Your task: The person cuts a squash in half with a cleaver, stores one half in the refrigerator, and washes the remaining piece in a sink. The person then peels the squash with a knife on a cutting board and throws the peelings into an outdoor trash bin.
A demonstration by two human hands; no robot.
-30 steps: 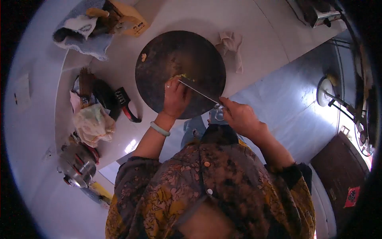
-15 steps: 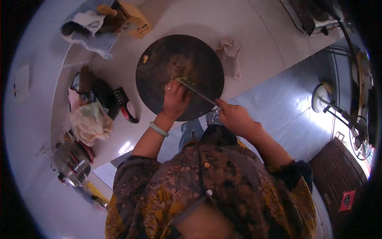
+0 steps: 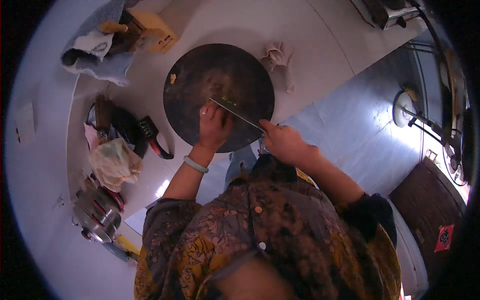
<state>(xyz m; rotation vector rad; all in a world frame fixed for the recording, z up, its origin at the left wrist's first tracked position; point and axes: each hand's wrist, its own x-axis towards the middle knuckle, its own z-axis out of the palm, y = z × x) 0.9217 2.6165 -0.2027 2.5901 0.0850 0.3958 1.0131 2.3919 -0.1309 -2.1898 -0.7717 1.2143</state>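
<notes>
The right hand (image 3: 287, 145) is gripping the knife (image 3: 237, 115), its tip now reaching farther left on the round board (image 3: 235, 65), so likely meeting a new spot beside the green bits (image 3: 228, 100); the left hand (image 3: 214, 128) is curling close (I can't tell what it's pinching)

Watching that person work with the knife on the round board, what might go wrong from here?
A cut looks the likeliest trouble: the left hand has its fingers right beside the blade of the knife in the right hand, so a slip might nick them. Also, the round board sits close to the edge of the counter, so a hard push might shift it.
</notes>
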